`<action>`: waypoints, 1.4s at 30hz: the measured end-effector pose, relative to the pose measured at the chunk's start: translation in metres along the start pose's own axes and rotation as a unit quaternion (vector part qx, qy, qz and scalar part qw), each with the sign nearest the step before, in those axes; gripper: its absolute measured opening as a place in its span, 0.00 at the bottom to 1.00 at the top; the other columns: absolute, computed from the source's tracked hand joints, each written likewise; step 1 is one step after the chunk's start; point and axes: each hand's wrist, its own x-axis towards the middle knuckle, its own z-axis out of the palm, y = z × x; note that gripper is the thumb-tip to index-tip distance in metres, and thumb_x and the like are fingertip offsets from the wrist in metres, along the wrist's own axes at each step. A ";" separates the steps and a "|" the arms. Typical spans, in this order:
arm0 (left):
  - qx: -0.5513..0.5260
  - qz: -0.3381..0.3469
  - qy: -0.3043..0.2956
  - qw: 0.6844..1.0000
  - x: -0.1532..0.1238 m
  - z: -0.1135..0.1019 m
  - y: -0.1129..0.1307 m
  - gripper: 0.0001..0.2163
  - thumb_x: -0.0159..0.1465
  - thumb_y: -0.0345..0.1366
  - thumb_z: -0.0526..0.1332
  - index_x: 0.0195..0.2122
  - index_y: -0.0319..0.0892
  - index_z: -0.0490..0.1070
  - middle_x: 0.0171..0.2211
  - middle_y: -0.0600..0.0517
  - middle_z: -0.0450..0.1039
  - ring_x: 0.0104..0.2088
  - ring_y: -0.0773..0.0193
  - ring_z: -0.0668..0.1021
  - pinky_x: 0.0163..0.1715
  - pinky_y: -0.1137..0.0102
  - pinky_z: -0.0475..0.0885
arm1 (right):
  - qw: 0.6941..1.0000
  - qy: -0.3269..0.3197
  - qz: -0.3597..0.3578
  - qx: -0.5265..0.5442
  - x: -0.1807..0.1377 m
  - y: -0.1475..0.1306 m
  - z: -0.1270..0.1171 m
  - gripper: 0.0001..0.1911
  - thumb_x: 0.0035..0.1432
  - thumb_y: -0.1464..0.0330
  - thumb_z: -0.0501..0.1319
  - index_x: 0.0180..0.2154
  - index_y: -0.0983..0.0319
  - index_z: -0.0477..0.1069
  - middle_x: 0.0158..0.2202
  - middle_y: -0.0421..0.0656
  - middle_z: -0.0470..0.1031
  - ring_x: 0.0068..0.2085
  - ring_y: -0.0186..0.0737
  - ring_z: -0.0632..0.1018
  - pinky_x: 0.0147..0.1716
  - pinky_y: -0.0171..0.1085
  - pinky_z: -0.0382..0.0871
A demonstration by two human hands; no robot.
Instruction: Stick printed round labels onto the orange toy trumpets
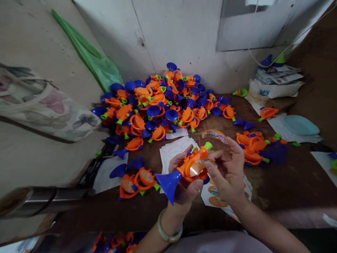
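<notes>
My left hand point(184, 186) is closed round an orange toy trumpet point(188, 167) with a blue bell and a green mouthpiece, held above the wooden table point(284, 182). My right hand point(229, 168) pinches a sticker against the trumpet's side, fingers pressed to the orange body. A pale bangle sits on my left wrist. Under my hands lie sticker sheets point(175, 149), some with empty outlines, some with orange oval stickers point(218, 200).
A big heap of orange-and-blue trumpets point(160, 102) fills the back of the table. Two stickered trumpets point(137, 179) lie to my left, a small group point(252, 146) to my right. Papers and a box point(276, 82) stand back right; a green bag point(97, 63) leans on the wall.
</notes>
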 end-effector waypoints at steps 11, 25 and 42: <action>0.017 -0.019 0.036 0.999 0.003 0.006 0.003 0.25 0.60 0.49 0.79 0.54 0.51 0.74 0.62 0.45 0.80 0.63 0.44 0.82 0.65 0.48 0.77 | 1.000 0.011 -0.016 0.007 -0.003 0.001 0.001 0.36 0.65 0.76 0.67 0.66 0.46 0.59 0.36 0.33 0.76 0.33 0.35 0.79 0.29 0.33 0.76; 0.030 -0.018 0.054 0.998 0.004 0.008 0.003 0.24 0.60 0.50 0.78 0.53 0.51 0.74 0.61 0.45 0.81 0.64 0.43 0.81 0.65 0.46 0.76 | 0.999 0.006 -0.042 0.003 -0.003 0.000 0.002 0.35 0.64 0.77 0.66 0.66 0.48 0.59 0.35 0.33 0.76 0.31 0.35 0.79 0.28 0.34 0.75; 0.025 -0.018 0.065 0.997 0.003 0.009 0.005 0.21 0.63 0.48 0.77 0.53 0.52 0.75 0.61 0.48 0.80 0.66 0.44 0.80 0.68 0.45 0.74 | 0.999 0.011 -0.050 -0.003 -0.004 0.001 0.005 0.32 0.67 0.74 0.66 0.66 0.48 0.59 0.35 0.34 0.76 0.34 0.37 0.81 0.35 0.38 0.79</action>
